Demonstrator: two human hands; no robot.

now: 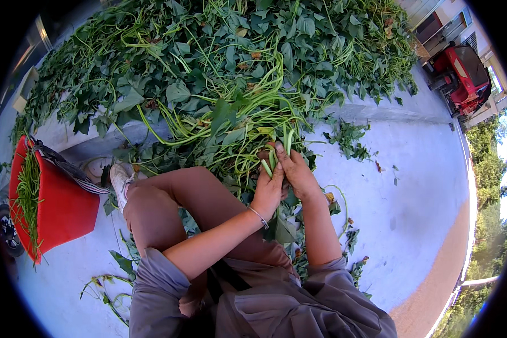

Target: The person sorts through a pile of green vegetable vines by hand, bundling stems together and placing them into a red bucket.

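Note:
My left hand (268,190), with a bracelet at its wrist, is closed around short, thick green stems (267,168) that poke up past the thumb. Pressed close beside it, my right hand (298,176) pinches another pale green stem (288,142) between thumb and fingers. Some fingertips are hidden behind the stems and the other hand. Just beyond both hands lies a tangle of long leafy vines (248,121), their bare stalks fanning toward me.
A large heap of leafy vines (203,45) covers the raised concrete ledge (372,110) ahead. On the left stands a red bag (67,208) holding cut green stems (28,194). Loose leaves (349,141) are scattered over the concrete floor (400,186). A red vehicle (465,76) is parked at the far right.

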